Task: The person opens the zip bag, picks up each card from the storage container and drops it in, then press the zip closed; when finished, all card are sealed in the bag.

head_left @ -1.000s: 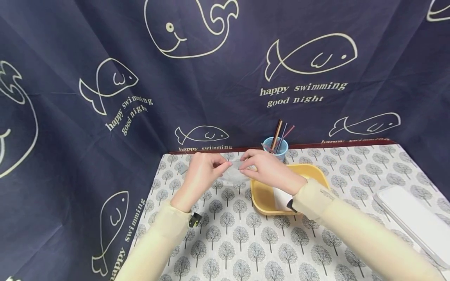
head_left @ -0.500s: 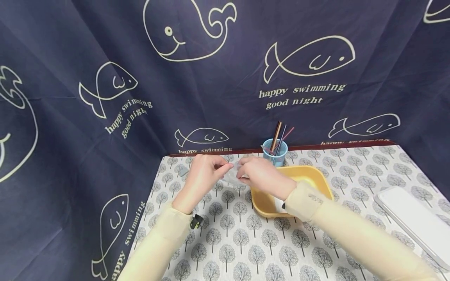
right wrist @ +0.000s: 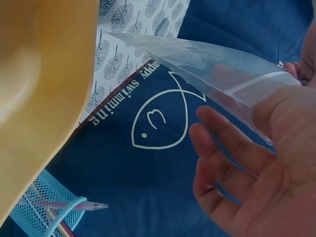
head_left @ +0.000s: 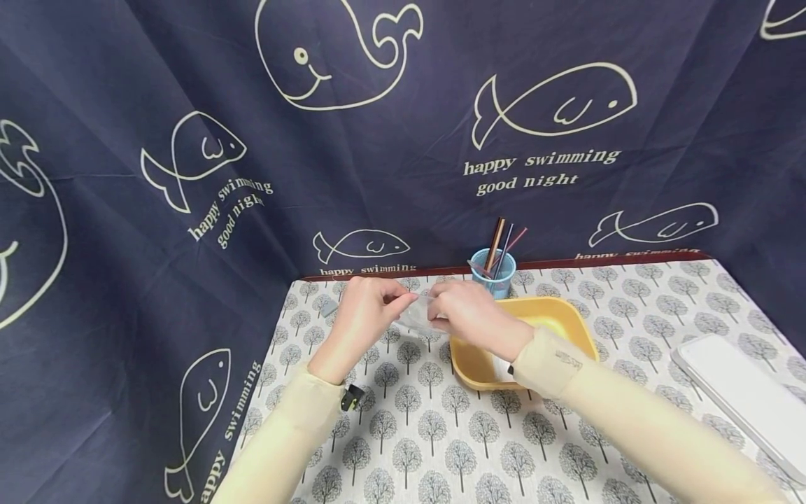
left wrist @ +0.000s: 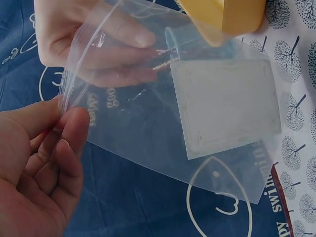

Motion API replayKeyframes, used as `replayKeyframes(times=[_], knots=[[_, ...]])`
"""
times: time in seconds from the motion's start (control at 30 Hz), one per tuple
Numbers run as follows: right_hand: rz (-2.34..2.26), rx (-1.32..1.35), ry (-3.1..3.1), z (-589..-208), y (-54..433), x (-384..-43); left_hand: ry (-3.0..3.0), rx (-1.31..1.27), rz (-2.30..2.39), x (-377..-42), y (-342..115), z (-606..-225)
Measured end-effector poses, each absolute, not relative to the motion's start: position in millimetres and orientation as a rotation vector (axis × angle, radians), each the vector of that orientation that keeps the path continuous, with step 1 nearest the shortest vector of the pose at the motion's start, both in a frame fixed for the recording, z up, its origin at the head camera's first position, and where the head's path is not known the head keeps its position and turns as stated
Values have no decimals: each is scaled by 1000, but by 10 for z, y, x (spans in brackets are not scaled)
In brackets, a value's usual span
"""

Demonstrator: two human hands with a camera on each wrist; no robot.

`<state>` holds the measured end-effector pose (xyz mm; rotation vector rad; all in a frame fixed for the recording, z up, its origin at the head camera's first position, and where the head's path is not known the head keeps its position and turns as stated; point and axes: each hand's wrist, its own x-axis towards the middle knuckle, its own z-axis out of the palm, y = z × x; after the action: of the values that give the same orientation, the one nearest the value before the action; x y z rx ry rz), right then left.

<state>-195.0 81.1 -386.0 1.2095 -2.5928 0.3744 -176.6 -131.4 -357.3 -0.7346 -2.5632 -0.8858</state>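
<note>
A clear plastic zip bag (left wrist: 133, 128) hangs between both hands, above the far part of the table. On it shows a pale square panel (left wrist: 227, 108). My left hand (head_left: 365, 308) pinches one end of the zip edge between thumb and index finger, its other fingers loosely curled. At the bag's mouth, my right hand (head_left: 469, 311) holds the plastic with the thumb on the near side and the index finger showing through the film. Its remaining fingers (right wrist: 217, 168) stay loosely bent beside the bag. In the head view the back of the right hand hides its fingertips.
Under the right forearm stands a yellow bin (head_left: 469, 367) with something white inside. Behind it is a blue mesh cup (head_left: 493, 280) of pencils and pens. A small grey piece (head_left: 329, 306) lies far left. A white slab (head_left: 743, 399) lies right. A curtain backs the table.
My right hand has come a little left, its fingers drawing in toward the bag. Since half a second ago it has barely shifted. The left hand keeps its pinch in nearly the same place.
</note>
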Motion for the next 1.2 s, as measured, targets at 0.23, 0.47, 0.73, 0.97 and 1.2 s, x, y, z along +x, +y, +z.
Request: replayKeyframes(times=[0.23,0.47,0.73,0.97,1.2], knots=[[475,1256,-2440,-3828,990,-1907,-2552,-726,-881,-1760,-1372,-3568],[517,1241,-2396,-3796,1235,-1852,-2560,-679,-902,-1756,-1446,-3600],[527,1195,-2467,-3822,1488,-1835,-2554,-683,-901,-1773,-1458,-3609],[477,1135,-2567,-3985,1652,-1935,-2552,-683,-895,-1757,-1462,-3604],[396,1114,-2660,-4203,1814,-2059,-2530,-698,-892,-1750,-1481,-3608]])
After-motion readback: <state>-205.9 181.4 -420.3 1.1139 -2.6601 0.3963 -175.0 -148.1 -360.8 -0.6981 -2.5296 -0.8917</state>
